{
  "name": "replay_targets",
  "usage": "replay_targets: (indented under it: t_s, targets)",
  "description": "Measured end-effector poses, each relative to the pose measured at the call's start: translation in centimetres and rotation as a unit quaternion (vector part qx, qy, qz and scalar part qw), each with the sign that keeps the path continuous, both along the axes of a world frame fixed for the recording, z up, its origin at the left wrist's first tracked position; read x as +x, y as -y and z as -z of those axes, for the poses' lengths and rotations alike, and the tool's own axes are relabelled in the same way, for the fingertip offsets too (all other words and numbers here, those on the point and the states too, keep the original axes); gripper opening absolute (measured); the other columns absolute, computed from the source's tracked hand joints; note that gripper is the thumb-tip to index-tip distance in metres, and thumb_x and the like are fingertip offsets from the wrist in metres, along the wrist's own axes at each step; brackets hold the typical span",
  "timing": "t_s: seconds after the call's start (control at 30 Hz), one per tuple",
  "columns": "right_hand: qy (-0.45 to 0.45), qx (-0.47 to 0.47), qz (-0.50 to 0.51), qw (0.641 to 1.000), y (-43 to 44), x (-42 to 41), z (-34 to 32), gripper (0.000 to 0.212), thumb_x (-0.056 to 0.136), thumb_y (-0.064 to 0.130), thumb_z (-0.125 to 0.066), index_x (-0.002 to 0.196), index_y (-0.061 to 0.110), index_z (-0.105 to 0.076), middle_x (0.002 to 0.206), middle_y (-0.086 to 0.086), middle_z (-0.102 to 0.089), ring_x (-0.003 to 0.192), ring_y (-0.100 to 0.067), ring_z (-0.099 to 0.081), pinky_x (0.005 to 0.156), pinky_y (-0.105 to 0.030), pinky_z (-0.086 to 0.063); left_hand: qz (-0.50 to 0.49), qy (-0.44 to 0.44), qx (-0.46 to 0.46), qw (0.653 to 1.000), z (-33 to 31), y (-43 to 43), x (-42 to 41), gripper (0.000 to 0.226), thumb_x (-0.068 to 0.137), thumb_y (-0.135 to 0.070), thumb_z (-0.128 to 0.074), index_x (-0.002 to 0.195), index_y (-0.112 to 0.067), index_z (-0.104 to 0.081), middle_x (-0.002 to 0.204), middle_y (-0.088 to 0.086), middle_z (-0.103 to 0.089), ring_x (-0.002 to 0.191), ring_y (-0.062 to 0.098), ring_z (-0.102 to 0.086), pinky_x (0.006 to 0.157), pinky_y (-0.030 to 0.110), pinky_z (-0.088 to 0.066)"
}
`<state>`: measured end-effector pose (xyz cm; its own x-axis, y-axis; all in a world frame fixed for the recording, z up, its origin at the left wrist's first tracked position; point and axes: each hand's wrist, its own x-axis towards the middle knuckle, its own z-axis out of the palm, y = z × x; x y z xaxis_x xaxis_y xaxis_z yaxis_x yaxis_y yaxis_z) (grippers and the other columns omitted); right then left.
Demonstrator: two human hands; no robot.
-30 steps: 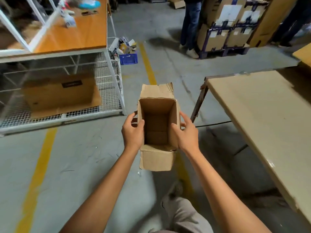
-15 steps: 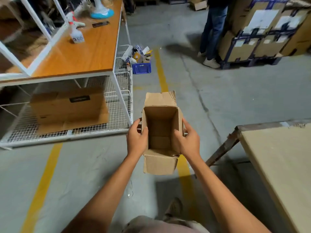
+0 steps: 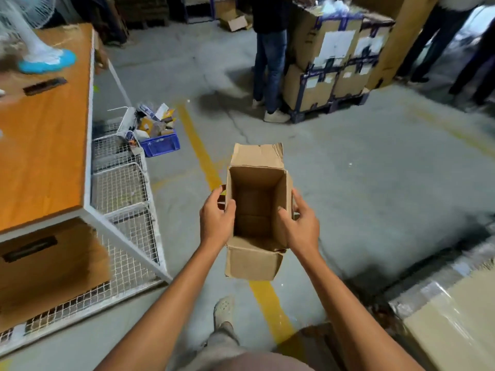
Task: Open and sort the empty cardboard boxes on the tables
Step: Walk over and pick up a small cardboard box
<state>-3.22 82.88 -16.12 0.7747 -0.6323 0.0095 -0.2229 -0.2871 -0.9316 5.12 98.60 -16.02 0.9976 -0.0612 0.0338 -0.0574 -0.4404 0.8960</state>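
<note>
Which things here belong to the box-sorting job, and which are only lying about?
For the job: open cardboard box, held by left hand and right hand; wooden table; perhaps the larger box under it.
Lying about: blue crate of scraps, fan base, strapped cartons.

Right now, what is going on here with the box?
A person holds a small cardboard box in the air with both hands. The left hand and the right hand each grip a side wall, thumbs inside. Its top flaps are open and it looks empty. It hangs over the yellow floor line, not on a table.
</note>
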Motion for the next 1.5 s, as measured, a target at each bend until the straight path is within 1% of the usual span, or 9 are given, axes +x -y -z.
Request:
replay_targets:
  t_s: [0.3, 0.4, 0.53, 0.87, 0.97, 1.07, 1.17, 1.33, 1.5]
  targets:
    - [-0.009, -0.005, 0.188, 0.982, 9.8, 9.9, -0.9, 0.054, 0.09, 0.02, -0.068, 0.14, 0.034, -0.054, 0.096, 0.013, -0.061, 0.077, -0.007, -0.06, 0.075, -0.024, -0.045, 0.195, -0.015, -0.008, 0.981, -1.5, 13.8, 15.4, 0.034, 0.095, -0.011, -0.057, 0.129, -0.014, -0.06, 0.092, -0.021, -0.06, 0.079, -0.016, -0.057, 0.068, 0.001, -0.041]
    - [-0.007, -0.013, 0.257, 0.966, 15.2, 11.9, -0.8, 0.052, 0.09, 0.02, -0.069, 0.139, 0.03, -0.056, 0.106, 0.008, -0.069, 0.082, -0.008, -0.064, 0.072, -0.013, -0.04, 0.255, 0.0, -0.012, 0.967, -1.7, 20.9, 18.7, 0.034, 0.095, -0.014, -0.058, 0.129, -0.016, -0.06, 0.109, -0.007, -0.068, 0.098, 0.004, -0.063, 0.09, 0.026, -0.051]
    - [0.006, -0.005, 0.318, 0.948, 23.4, 13.9, 0.0, 0.058, 0.09, 0.025, -0.068, 0.145, 0.029, -0.05, 0.115, 0.001, -0.071, 0.085, -0.013, -0.066, 0.08, -0.029, -0.053, 0.316, 0.023, -0.013, 0.948, -1.2, 31.0, 21.6, 0.036, 0.097, -0.019, -0.057, 0.133, -0.017, -0.057, 0.127, 0.001, -0.063, 0.115, 0.017, -0.059, 0.096, 0.034, -0.052]
    - [0.016, -0.09, 0.426, 0.9, 46.0, 13.9, -4.6, 0.063, 0.09, 0.027, -0.07, 0.148, 0.028, -0.045, 0.118, 0.008, -0.066, 0.095, -0.011, -0.066, 0.074, -0.008, -0.047, 0.401, 0.09, -0.044, 0.91, -4.7, 58.2, 23.8, 0.038, 0.096, -0.023, -0.061, 0.134, -0.022, -0.058, 0.125, 0.003, -0.058, 0.107, 0.012, -0.055, 0.076, 0.015, -0.047]
    - [0.02, -0.135, 0.457, 0.879, 51.4, 13.4, -7.2, 0.066, 0.09, 0.028, -0.071, 0.15, 0.027, -0.043, 0.117, 0.015, -0.059, 0.098, -0.008, -0.062, 0.084, -0.023, -0.055, 0.424, 0.117, -0.086, 0.894, -7.3, 65.1, 23.6, 0.04, 0.095, -0.021, -0.063, 0.134, -0.022, -0.057, 0.121, -0.001, -0.054, 0.105, 0.009, -0.052, 0.075, 0.01, -0.04]
    - [0.037, -0.182, 0.482, 0.856, 57.2, 12.7, -9.8, 0.071, 0.089, 0.032, -0.072, 0.151, 0.025, -0.04, 0.126, 0.014, -0.057, 0.11, -0.008, -0.06, 0.095, -0.033, -0.056, 0.459, 0.143, -0.137, 0.866, -10.3, 71.9, 23.6, 0.041, 0.094, -0.017, -0.063, 0.135, -0.02, -0.057, 0.119, -0.001, -0.053, 0.103, 0.008, -0.052, 0.08, 0.016, -0.044]
    - [0.027, -0.224, 0.515, 0.827, 62.9, 12.2, -13.0, 0.074, 0.088, 0.032, -0.073, 0.153, 0.024, -0.038, 0.129, 0.002, -0.061, 0.106, -0.008, -0.059, 0.084, -0.002, -0.044, 0.49, 0.165, -0.19, 0.834, -13.4, 79.0, 23.9, 0.043, 0.091, -0.009, -0.063, 0.133, -0.017, -0.057, 0.117, 0.001, -0.052, 0.1, 0.01, -0.054, 0.081, 0.016, -0.044]
    - [0.032, -0.307, 0.553, 0.774, 71.8, 11.8, -19.2, 0.08, 0.086, 0.032, -0.073, 0.155, 0.025, -0.034, 0.133, -0.001, -0.059, 0.106, -0.007, -0.054, 0.075, 0.001, -0.036, 0.532, 0.233, -0.284, 0.763, -19.5, 92.0, 24.1, 0.045, 0.085, 0.002, -0.062, 0.128, -0.01, -0.06, 0.112, 0.003, -0.051, 0.099, 0.016, -0.054, 0.084, 0.015, -0.044]
    - [0.046, -0.372, 0.606, 0.702, 79.4, 10.1, -25.4, 0.089, 0.079, 0.057, -0.067, 0.155, 0.032, -0.029, 0.137, -0.002, -0.058, 0.113, -0.021, -0.061, 0.089, -0.04, -0.057, 0.575, 0.292, -0.377, 0.665, -26.1, 103.7, 22.4, 0.035, 0.091, -0.008, -0.066, 0.125, -0.005, -0.062, 0.107, 0.012, -0.056, 0.095, 0.022, -0.056, 0.084, 0.025, -0.047]
